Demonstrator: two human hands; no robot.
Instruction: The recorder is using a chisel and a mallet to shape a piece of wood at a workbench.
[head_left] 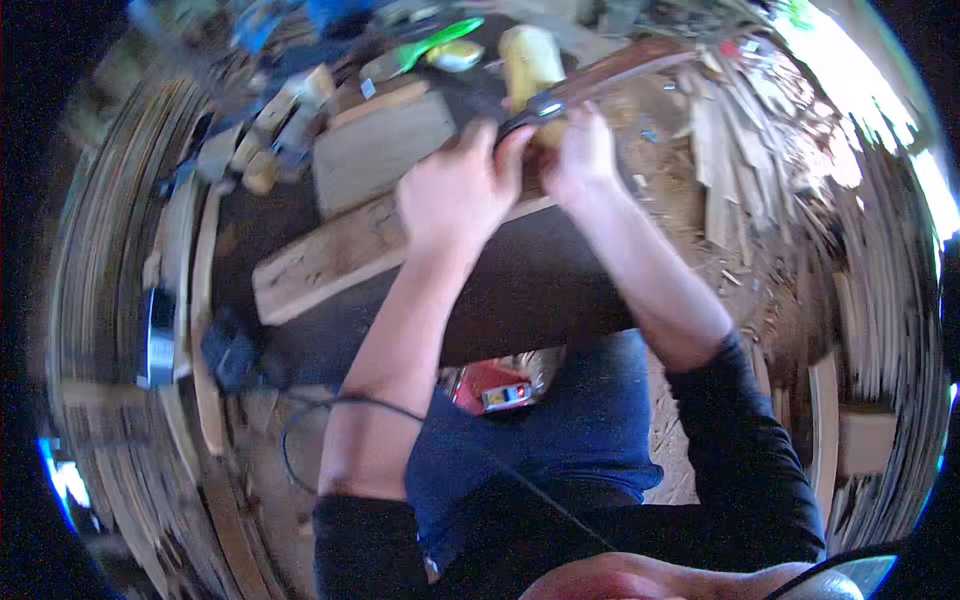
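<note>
- The dark workbench (520, 290) carries everything; a pale plank (330, 255) lies slantwise across it toward its left edge, with a square board (385, 150) just behind.
- My left hand (455, 195) is curled shut over a dark metal-edged tool (535, 108); my right hand (580, 155) is closed on the brown wooden piece (620, 68) that runs toward the bench's far right corner.
- Both hands are touching at the tool. I judge a slip could drive its edge into my right fingers (570, 130), since they sit just beside it.
- A red box (492, 388) with a pale rectangular label lies below the bench's near edge; its print is too blurred to tell.
</note>
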